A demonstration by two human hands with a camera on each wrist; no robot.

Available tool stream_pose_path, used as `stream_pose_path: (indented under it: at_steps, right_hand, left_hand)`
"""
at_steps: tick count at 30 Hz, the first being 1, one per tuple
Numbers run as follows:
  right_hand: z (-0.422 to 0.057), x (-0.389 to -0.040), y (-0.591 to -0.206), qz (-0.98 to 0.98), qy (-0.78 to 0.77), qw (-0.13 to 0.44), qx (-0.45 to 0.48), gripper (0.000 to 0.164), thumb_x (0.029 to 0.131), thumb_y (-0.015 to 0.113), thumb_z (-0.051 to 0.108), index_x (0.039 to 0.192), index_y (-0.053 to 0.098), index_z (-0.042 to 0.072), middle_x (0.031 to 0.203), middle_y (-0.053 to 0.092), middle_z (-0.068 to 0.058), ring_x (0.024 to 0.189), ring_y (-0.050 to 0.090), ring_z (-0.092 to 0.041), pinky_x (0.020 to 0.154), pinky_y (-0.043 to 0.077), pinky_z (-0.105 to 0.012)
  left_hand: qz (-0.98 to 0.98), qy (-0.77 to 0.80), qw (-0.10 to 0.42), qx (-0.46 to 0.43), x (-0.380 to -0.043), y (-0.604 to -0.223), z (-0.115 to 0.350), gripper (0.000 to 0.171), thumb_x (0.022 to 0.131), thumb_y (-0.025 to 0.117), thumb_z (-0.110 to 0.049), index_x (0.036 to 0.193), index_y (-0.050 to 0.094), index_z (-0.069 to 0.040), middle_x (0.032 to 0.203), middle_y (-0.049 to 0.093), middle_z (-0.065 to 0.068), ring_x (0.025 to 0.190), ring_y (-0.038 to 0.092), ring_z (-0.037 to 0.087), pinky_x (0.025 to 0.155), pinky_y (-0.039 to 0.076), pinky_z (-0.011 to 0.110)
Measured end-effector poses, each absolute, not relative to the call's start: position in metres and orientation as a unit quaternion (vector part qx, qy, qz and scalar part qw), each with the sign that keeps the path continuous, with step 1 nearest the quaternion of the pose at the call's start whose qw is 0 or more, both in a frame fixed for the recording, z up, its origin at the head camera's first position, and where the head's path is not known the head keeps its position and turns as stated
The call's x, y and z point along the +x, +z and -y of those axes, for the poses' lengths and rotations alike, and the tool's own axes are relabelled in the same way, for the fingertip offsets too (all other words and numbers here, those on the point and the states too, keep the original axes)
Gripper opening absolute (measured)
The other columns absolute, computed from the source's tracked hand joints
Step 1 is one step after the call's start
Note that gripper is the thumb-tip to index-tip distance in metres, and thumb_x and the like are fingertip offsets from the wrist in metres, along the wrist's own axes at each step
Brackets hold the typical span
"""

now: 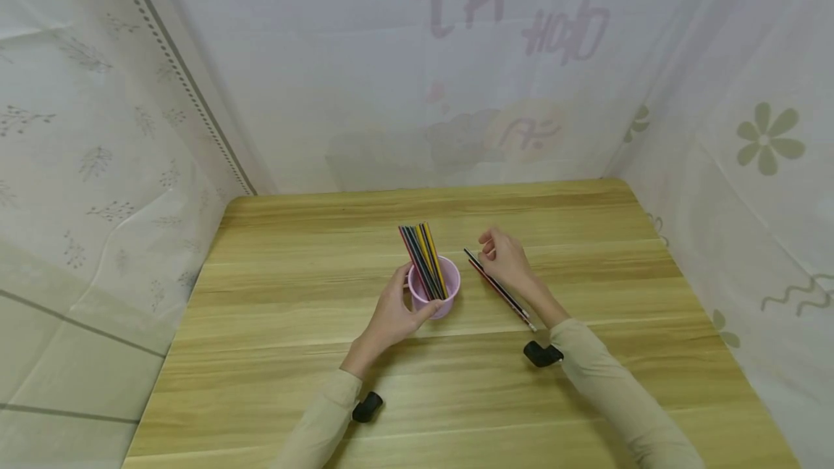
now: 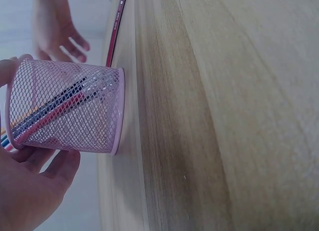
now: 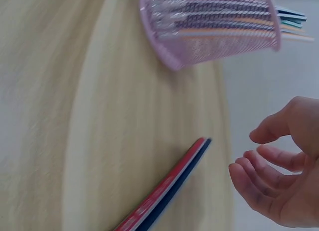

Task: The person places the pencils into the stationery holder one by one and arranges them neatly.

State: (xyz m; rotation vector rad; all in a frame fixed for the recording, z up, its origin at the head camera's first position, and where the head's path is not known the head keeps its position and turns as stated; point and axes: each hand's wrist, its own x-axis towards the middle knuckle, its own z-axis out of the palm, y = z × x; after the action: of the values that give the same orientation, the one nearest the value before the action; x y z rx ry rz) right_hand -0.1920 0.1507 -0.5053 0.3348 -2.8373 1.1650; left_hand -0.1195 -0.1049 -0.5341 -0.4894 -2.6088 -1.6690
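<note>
A pink mesh pencil holder (image 1: 452,286) stands near the middle of the table, with several pencils (image 1: 423,259) leaning left inside it. Their barrels are dark, yellow and red. My left hand (image 1: 393,313) grips the holder from its left side, thumb at the front and fingers round the other side. Two pencils, a red one (image 3: 164,188) and a dark one (image 3: 174,191), lie side by side on the table right of the holder. Over their far ends hovers my right hand (image 1: 508,259), fingers loosely bent; the right wrist view shows nothing between thumb and fingertips.
The wood-grain table (image 1: 293,295) is bounded by a printed white curtain (image 1: 365,93) at the back and more patterned cloth on both sides. A black wrist device (image 1: 368,407) sits below the left wrist, another (image 1: 542,354) by the right.
</note>
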Motion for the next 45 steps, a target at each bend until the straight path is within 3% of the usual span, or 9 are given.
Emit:
stream_pose_path:
  at_steps: [11, 21, 26, 38, 45]
  right_hand:
    - [-0.162, -0.191, -0.527, 0.935, 0.335, -0.013, 0.118, 0.024, 0.087, 0.066, 0.001, 0.110, 0.063, -0.006, 0.092, 0.068, -0.016, 0.086, 0.066, -0.029, 0.074, 0.057, -0.043]
    - [-0.164, -0.193, -0.535, 0.943, 0.307, -0.043, 0.120, 0.027, 0.084, 0.063, -0.007, 0.111, 0.061, -0.007, 0.086, 0.062, -0.011, 0.076, 0.058, -0.022, 0.063, 0.049, -0.029]
    - [-0.163, -0.193, -0.534, 0.949, 0.286, -0.052, 0.125, 0.027, 0.084, 0.063, -0.007, 0.111, 0.061, -0.006, 0.084, 0.063, -0.011, 0.072, 0.055, -0.020, 0.060, 0.047, -0.030]
    - [-0.161, -0.195, -0.521, 0.958, 0.252, -0.034, 0.134, 0.034, 0.084, 0.063, -0.005, 0.118, 0.060, -0.005, 0.086, 0.064, -0.014, 0.073, 0.057, -0.023, 0.060, 0.048, -0.033]
    - [-0.152, -0.199, -0.489, 0.948, 0.283, 0.018, 0.144, 0.034, 0.086, 0.062, -0.002, 0.119, 0.060, -0.005, 0.088, 0.066, -0.015, 0.076, 0.061, -0.026, 0.063, 0.051, -0.036]
  left_hand:
    - [0.831, -0.533, -0.001, -0.157, -0.119, -0.533, 0.105, 0.084, 0.081, 0.085, -0.030, 0.150, 0.041, -0.009, 0.135, 0.059, 0.011, 0.115, 0.064, 0.026, 0.100, 0.055, 0.042]
    - [0.830, -0.534, 0.006, -0.163, -0.120, -0.532, 0.105, 0.084, 0.081, 0.085, -0.030, 0.149, 0.041, -0.007, 0.137, 0.058, 0.013, 0.118, 0.063, 0.028, 0.102, 0.054, 0.044]
    - [0.827, -0.536, 0.011, -0.168, -0.120, -0.534, 0.105, 0.085, 0.080, 0.086, -0.027, 0.149, 0.041, -0.005, 0.137, 0.058, 0.014, 0.122, 0.061, 0.028, 0.103, 0.055, 0.042]
    - [0.823, -0.542, 0.011, -0.169, -0.118, -0.534, 0.104, 0.086, 0.080, 0.086, -0.024, 0.150, 0.040, -0.005, 0.137, 0.057, 0.015, 0.123, 0.061, 0.028, 0.103, 0.054, 0.042]
    - [0.830, -0.531, 0.009, -0.168, -0.118, -0.532, 0.105, 0.085, 0.082, 0.085, -0.028, 0.150, 0.039, -0.005, 0.137, 0.058, 0.014, 0.119, 0.062, 0.028, 0.102, 0.055, 0.043]
